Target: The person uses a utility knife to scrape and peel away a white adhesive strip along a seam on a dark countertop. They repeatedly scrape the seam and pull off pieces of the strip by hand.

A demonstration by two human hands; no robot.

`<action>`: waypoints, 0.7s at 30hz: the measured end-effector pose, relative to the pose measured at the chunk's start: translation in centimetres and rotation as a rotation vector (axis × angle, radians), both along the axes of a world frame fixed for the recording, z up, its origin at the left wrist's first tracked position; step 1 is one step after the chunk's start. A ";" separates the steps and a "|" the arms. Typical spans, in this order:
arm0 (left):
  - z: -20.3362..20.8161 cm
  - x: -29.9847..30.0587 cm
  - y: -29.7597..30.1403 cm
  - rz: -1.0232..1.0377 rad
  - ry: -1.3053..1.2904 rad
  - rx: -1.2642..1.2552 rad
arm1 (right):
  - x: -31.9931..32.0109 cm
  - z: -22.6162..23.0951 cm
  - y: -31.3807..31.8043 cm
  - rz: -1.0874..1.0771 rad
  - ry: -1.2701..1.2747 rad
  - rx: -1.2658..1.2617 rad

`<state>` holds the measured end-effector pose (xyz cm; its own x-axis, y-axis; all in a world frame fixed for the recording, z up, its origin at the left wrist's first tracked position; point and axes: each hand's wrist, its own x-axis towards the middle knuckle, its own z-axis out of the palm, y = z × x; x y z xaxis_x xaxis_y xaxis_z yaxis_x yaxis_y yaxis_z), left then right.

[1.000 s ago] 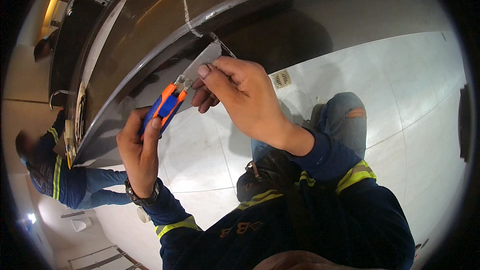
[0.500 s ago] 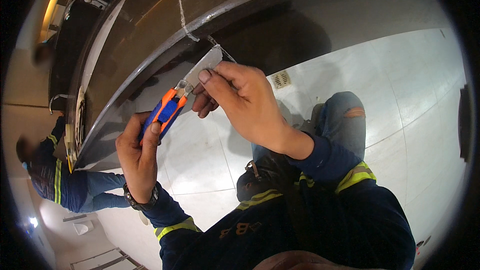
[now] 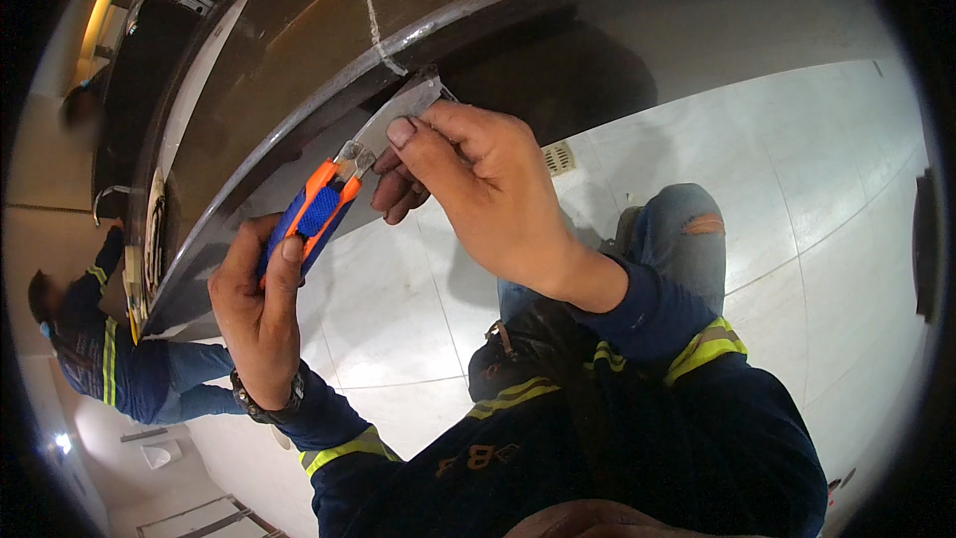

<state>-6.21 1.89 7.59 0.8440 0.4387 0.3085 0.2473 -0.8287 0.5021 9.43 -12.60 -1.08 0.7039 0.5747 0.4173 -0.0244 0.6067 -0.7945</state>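
Observation:
My left hand is closed round the blue and orange handle of what looks like a scraper, its thumb on the handle's side. A flat grey blade runs on from the metal nose of the handle, up and to the right. My right hand pinches this blade between thumb and fingers, so part of it is hidden. The blade's far end lies just below the counter's rounded edge, near a whitish joint line. I cannot tell whether the tip touches the counter.
The dark glossy counter curves across the top. Below are pale floor tiles with a drain grate. At the far left another person in a dark top with reflective bands reaches toward the counter. My bent knee is at the right.
My left hand and the handle have shifted slightly left, and the blade has come up closer to the counter edge. My right hand still pinches the blade and has moved a little up and left.

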 end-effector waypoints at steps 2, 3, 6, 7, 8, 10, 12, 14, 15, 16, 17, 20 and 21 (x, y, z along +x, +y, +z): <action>-0.3 0.0 -0.1 -0.009 0.008 -0.040 | -0.1 -0.1 0.0 0.002 0.030 -0.005; -0.4 0.0 -0.1 0.004 -0.005 -0.017 | -0.1 -0.1 0.0 0.004 0.022 -0.002; -0.5 -0.4 -0.4 0.043 -0.042 0.054 | 0.0 -0.1 0.1 -0.003 0.009 0.020; -0.1 -0.3 -0.6 0.059 -0.062 0.083 | 0.1 0.3 0.3 -0.010 -0.001 0.038; 0.1 -0.4 -0.7 0.079 -0.086 0.116 | 0.1 0.5 0.5 -0.013 -0.014 0.060; 0.0 -0.4 -0.6 0.068 -0.076 0.078 | -0.3 0.2 0.7 -0.005 0.028 0.110; 0.1 -0.3 -0.9 0.090 -0.044 0.045 | -0.3 -0.1 0.9 -0.036 0.004 0.126; 0.0 -0.4 -0.9 0.075 -0.018 0.023 | -0.8 -0.6 0.8 -0.050 0.009 0.089; 0.1 -0.4 -0.7 0.055 0.002 0.000 | -0.9 -0.8 0.8 -0.057 0.010 0.070; 0.1 -0.4 -0.4 0.034 0.022 -0.024 | -1.0 -1.0 0.8 -0.062 0.002 0.056; 0.0 -0.4 -0.1 0.027 0.030 -0.054 | -0.9 -1.1 0.8 -0.069 -0.007 0.039; 0.0 -0.5 0.1 0.041 0.000 0.005 | -0.7 -0.7 0.9 -0.102 -0.046 0.064; 0.1 -0.6 -0.1 0.054 -0.014 0.038 | -0.7 -0.4 1.0 -0.109 -0.061 0.086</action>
<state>-6.79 1.81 7.71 0.8149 0.4715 0.3370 0.2856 -0.8327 0.4745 8.76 -11.56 -1.52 0.7322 0.4562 0.5057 0.0921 0.6694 -0.7372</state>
